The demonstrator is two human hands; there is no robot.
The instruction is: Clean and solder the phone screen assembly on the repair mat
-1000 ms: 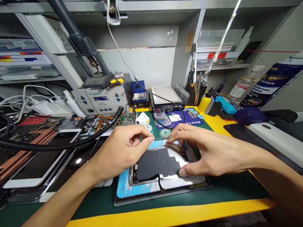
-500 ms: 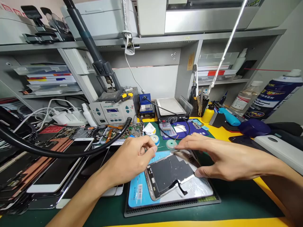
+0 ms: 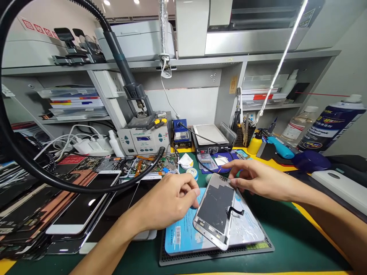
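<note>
Left hand [image 3: 177, 198]: fingers curled, positioned at three o'clock from the phones [image 3: 84, 204]; tips at the nine-o'clock edge of the phone screen [image 3: 216, 208]. Whether they grip it cannot be determined. The screen is angled over the blue-and-white pad [image 3: 186, 238]. Black ribbon [image 3: 236, 211]: extends from its three-o'clock edge. Right hand [image 3: 252, 177]: grasping the screen at its one-o'clock corner, thumb against the edge.
</note>
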